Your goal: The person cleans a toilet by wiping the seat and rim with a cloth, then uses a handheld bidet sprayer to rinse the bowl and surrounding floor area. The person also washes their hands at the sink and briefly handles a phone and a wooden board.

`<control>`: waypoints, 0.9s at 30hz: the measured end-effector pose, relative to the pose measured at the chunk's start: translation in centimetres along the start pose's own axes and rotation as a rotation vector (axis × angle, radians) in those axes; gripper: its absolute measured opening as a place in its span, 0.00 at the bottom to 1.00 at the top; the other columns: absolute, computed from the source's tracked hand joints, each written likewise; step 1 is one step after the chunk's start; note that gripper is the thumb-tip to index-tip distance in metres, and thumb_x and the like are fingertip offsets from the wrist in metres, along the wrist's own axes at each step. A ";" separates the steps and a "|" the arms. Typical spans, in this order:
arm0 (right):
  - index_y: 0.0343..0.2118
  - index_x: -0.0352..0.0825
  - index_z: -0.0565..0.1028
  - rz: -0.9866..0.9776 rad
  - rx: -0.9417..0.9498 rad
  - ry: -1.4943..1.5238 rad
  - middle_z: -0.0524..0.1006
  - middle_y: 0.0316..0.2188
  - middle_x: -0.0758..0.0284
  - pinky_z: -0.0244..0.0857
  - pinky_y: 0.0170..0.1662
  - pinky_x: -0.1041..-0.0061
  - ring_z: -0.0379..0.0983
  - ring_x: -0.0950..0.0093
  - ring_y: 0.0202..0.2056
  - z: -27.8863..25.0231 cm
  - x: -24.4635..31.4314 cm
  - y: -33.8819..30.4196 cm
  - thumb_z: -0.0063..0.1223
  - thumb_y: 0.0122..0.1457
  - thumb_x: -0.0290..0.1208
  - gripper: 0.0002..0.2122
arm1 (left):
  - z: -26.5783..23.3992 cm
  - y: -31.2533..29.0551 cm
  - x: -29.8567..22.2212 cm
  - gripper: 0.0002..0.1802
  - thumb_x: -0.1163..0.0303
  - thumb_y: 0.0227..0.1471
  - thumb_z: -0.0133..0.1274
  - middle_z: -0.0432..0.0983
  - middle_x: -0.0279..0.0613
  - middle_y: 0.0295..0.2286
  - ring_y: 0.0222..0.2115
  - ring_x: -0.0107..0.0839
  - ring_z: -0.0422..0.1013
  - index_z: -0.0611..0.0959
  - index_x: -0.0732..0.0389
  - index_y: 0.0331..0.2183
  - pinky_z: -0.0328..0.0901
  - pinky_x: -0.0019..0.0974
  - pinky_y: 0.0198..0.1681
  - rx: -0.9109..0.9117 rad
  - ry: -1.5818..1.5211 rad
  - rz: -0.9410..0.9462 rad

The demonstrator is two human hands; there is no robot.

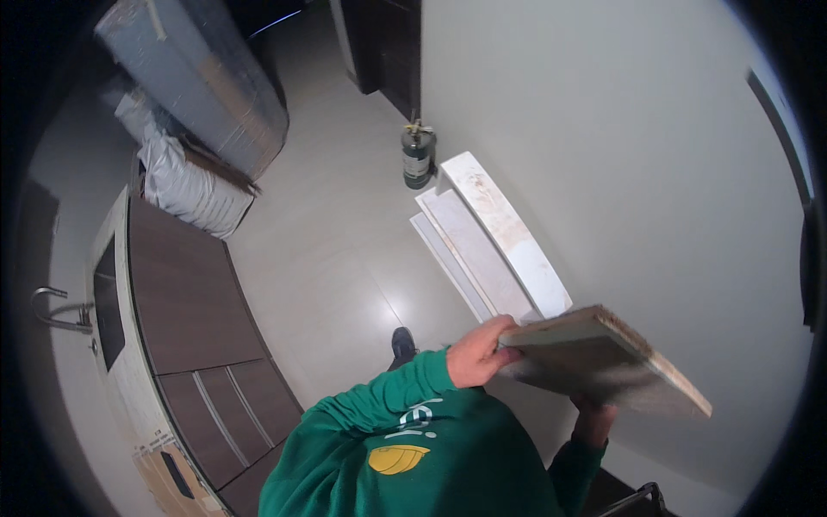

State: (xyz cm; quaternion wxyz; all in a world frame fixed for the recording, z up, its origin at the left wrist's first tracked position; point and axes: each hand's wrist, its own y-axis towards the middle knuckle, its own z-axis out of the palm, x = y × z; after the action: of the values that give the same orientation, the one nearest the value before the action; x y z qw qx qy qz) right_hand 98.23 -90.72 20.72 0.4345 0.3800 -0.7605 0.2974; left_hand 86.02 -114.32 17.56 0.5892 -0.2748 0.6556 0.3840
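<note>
In front of me I hold a thick, flat board (pixel 586 360) with a greyish face and a rough brown edge, tilted toward the wall. My left hand (pixel 482 351) is closed on its near left corner, the thumb lying over the face. Under the lower edge, my right hand (pixel 594 420) grips the same board; its fingers are partly hidden behind it. Just beyond the board, a white box-like piece (pixel 508 237) with brown smudges stands by the wall, beside pale panels (pixel 461 258).
Past the white piece, a small green gas cylinder (pixel 416 159) stands on the floor. Along the left runs a counter with brown cabinets (pixel 194 289), a sink (pixel 108 302) and a faucet (pixel 65 314). Farther off are a white sack (pixel 189 185) and a large wrapped bundle (pixel 202 82).
</note>
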 end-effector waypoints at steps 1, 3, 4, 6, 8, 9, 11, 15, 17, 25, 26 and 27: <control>0.34 0.29 0.71 0.082 0.069 0.042 0.73 0.32 0.64 0.64 0.38 0.75 0.68 0.72 0.35 2.1 1.4 1.3 0.61 0.39 0.24 0.16 | -2.3 -0.3 -0.3 0.18 0.81 0.42 0.49 0.69 0.47 0.32 0.35 0.38 0.67 0.69 0.66 0.39 0.62 0.35 0.38 -0.059 0.025 -0.034; 0.34 0.28 0.71 -0.011 0.185 0.178 0.73 0.31 0.65 0.62 0.40 0.73 0.68 0.72 0.34 7.1 3.7 3.1 0.61 0.40 0.25 0.16 | -7.5 -0.6 -0.6 0.17 0.77 0.43 0.51 0.67 0.48 0.31 0.34 0.41 0.66 0.69 0.64 0.39 0.61 0.37 0.38 -0.169 0.063 0.011; 0.34 0.28 0.71 -0.066 0.273 0.378 0.73 0.31 0.66 0.60 0.41 0.72 0.68 0.72 0.33 9.6 4.8 4.0 0.61 0.41 0.26 0.16 | -10.0 -0.4 -0.5 0.15 0.73 0.44 0.52 0.66 0.49 0.30 0.34 0.45 0.65 0.69 0.62 0.37 0.60 0.39 0.37 -0.243 0.134 0.062; 0.38 0.28 0.69 -0.062 0.408 0.546 0.72 0.33 0.66 0.58 0.43 0.73 0.67 0.73 0.36 15.1 7.0 6.1 0.61 0.42 0.26 0.18 | -15.7 0.2 -0.5 0.16 0.70 0.45 0.52 0.66 0.49 0.31 0.35 0.44 0.65 0.69 0.63 0.37 0.60 0.39 0.38 -0.295 0.142 -0.050; 0.40 0.29 0.68 -0.052 0.424 0.593 0.71 0.36 0.65 0.57 0.45 0.74 0.66 0.73 0.38 20.0 9.1 7.5 0.60 0.43 0.24 0.20 | -19.9 0.3 -0.4 0.20 0.66 0.46 0.52 0.66 0.50 0.33 0.36 0.42 0.65 0.68 0.65 0.40 0.60 0.37 0.40 -0.377 0.194 -0.050; 0.42 0.29 0.67 -0.064 0.466 0.638 0.71 0.37 0.65 0.57 0.46 0.74 0.66 0.73 0.39 23.2 10.4 8.6 0.60 0.44 0.23 0.20 | -22.2 1.1 -0.4 0.23 0.64 0.46 0.52 0.66 0.50 0.35 0.38 0.41 0.65 0.67 0.66 0.42 0.60 0.36 0.42 -0.455 0.261 0.009; 0.43 0.30 0.66 -0.123 0.514 0.702 0.70 0.39 0.65 0.56 0.47 0.74 0.66 0.73 0.41 28.0 12.5 9.9 0.59 0.44 0.22 0.22 | -26.2 1.4 -0.2 0.29 0.62 0.46 0.53 0.64 0.51 0.40 0.42 0.41 0.63 0.65 0.68 0.46 0.57 0.36 0.47 -0.653 0.463 0.139; 0.45 0.31 0.65 -0.195 0.649 0.752 0.70 0.41 0.64 0.55 0.49 0.74 0.65 0.73 0.42 36.2 17.0 13.7 0.60 0.43 0.21 0.23 | -32.7 0.1 1.6 0.30 0.63 0.46 0.53 0.64 0.50 0.39 0.44 0.40 0.63 0.64 0.68 0.48 0.57 0.38 0.49 -0.897 0.585 0.066; 0.45 0.30 0.65 -0.206 0.705 0.753 0.70 0.41 0.64 0.56 0.48 0.74 0.65 0.73 0.42 39.6 19.3 15.4 0.60 0.43 0.21 0.24 | -35.0 -1.7 3.0 0.27 0.67 0.47 0.52 0.65 0.47 0.37 0.40 0.36 0.64 0.65 0.67 0.48 0.59 0.36 0.46 -0.950 0.558 -0.045; 0.35 0.30 0.71 -0.325 0.830 0.322 0.73 0.31 0.67 0.65 0.36 0.75 0.70 0.74 0.33 54.0 28.9 20.8 0.59 0.43 0.22 0.14 | -41.2 -13.0 14.1 0.15 0.71 0.49 0.51 0.69 0.36 0.31 0.31 0.23 0.65 0.73 0.64 0.40 0.63 0.27 0.38 -1.168 0.296 -0.360; 0.35 0.31 0.72 -0.271 0.812 0.264 0.74 0.32 0.67 0.66 0.33 0.74 0.70 0.74 0.31 56.5 29.9 20.9 0.60 0.44 0.23 0.14 | -42.3 -14.8 16.3 0.14 0.70 0.50 0.50 0.69 0.35 0.31 0.32 0.23 0.66 0.73 0.63 0.40 0.64 0.27 0.38 -1.191 0.270 -0.402; 0.37 0.30 0.72 -0.235 0.876 0.464 0.75 0.34 0.66 0.67 0.35 0.74 0.71 0.75 0.34 58.6 30.7 20.7 0.61 0.44 0.24 0.16 | -43.5 -16.4 18.6 0.15 0.68 0.50 0.51 0.70 0.35 0.30 0.31 0.25 0.67 0.73 0.63 0.40 0.65 0.27 0.36 -1.248 0.168 -0.423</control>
State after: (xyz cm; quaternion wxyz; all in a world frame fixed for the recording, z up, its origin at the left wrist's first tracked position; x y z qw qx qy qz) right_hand 45.20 -135.32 19.30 0.4224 0.5333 -0.4001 0.6140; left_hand 72.03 -157.70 -3.19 0.3291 -0.7163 0.2857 0.5449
